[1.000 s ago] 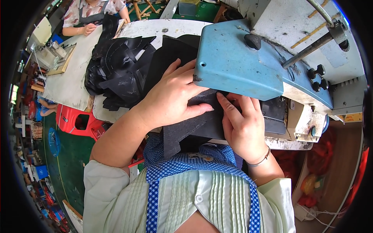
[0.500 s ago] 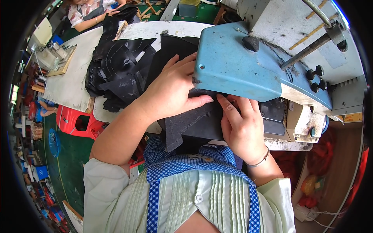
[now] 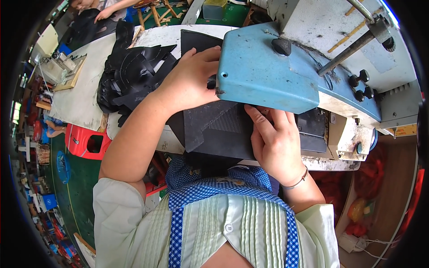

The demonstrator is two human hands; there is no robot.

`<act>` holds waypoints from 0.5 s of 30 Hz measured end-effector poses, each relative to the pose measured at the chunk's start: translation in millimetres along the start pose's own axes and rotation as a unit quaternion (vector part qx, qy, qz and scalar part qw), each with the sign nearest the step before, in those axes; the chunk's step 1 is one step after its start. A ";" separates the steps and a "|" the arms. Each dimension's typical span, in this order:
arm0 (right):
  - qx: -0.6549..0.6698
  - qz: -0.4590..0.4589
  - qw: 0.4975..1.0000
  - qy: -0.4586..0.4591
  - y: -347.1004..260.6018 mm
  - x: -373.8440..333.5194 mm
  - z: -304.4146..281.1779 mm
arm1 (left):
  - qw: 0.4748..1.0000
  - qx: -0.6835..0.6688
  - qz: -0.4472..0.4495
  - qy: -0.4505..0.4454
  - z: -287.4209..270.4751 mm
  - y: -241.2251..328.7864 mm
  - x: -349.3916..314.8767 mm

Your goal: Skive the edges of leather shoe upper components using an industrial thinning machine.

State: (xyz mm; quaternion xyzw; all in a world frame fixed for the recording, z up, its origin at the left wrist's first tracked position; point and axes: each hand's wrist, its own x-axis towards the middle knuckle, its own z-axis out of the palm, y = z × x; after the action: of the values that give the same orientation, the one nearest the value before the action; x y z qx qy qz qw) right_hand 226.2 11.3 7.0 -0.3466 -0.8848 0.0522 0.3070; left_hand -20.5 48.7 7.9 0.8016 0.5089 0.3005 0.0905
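Black sheet material (image 3: 223, 144) beneath right hand (image 3: 279, 145) and left hand (image 3: 190, 82).
Fingers bent; grip cannot be told, the blue machine housing (image 3: 263, 73) covering some fingertips; to the left, black cut pieces (image 3: 136, 64) heaped on the white surface (image 3: 158, 36).

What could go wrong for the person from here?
Some fingers of the left hand and right hand are hidden by the blue machine, so a pinch there might go unnoticed.
The bracelet on the right wrist could snag if it met an edge.
The black sheet appears to overhang the table near the apron, and might catch.
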 end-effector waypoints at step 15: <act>-0.038 -0.146 0.968 -0.200 -31.7 -0.3 -5.4 | 0.963 -0.266 -0.030 0.041 -30.3 18.9 -98.0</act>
State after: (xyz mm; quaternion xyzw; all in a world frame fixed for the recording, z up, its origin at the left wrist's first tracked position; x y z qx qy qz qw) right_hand 211.1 -13.4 20.9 -0.2073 -0.9706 0.0411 0.1149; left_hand -53.0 -50.2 2.6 0.7201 0.4372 0.4549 0.2888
